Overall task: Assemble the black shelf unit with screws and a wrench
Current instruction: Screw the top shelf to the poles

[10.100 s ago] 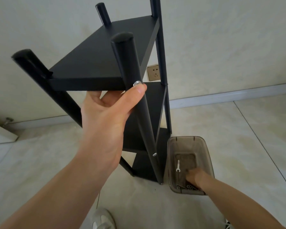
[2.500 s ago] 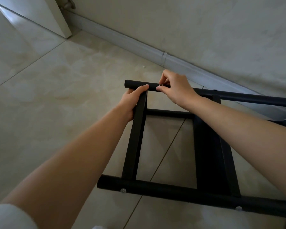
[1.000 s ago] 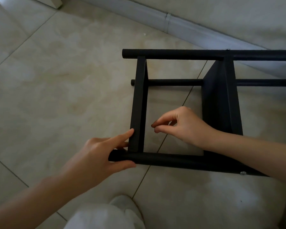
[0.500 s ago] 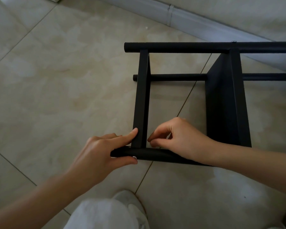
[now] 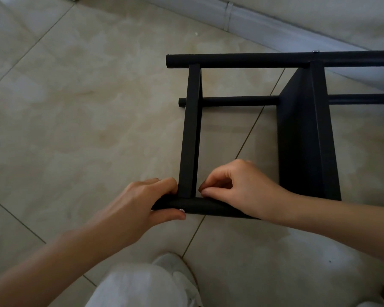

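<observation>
Shelf unit (image 5: 297, 134) lies on its side on the tiled floor (image 5: 75, 107), occupying centre to right of frame, far post along the baseboard (image 5: 242, 16) side. Since half a second ago the left hand (image 5: 142, 202) has gone from a pointing index laid on the near post (image 5: 200, 206) to a full wrap: fingers over the top beside the end panel (image 5: 190, 129), thumb under the post's left end. The right hand (image 5: 239, 187) has dropped from just above the post onto it, thumb and index pinched together at the joint right of the panel; whatever is pinched is hidden, probably a screw, cannot tell. Judgement: the post is now braced and a fastener is being started by finger at this near corner; wrench tightening not yet begun, no wrench in view. Against the frame from 2.5 s ago, both hands have left the far post and work at the near one, lower centre of frame. Ten seconds ago the unit stood upright with a parts bin beside it; neither holds now. A screw head (image 5: 315, 51) shows on the far post, upper right. A white-clad knee (image 5: 142, 286) sits at bottom centre.
</observation>
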